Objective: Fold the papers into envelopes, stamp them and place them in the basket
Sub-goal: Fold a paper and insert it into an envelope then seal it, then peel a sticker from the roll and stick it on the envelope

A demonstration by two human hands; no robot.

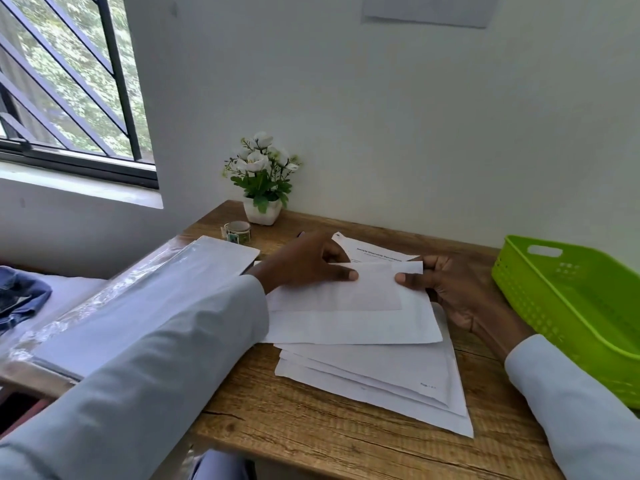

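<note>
Both hands pinch folded paper; green basket beside right hand.

A small white square pot of white artificial flowers stands at the far edge of the wooden table, against the white wall. A barred window (foliage visible outside) occupies the upper left. Crumpled blue denim fabric lies at the left edge.

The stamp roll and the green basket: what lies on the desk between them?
In the head view, both hands holding a folded paper, with a printed sheet behind.
</note>
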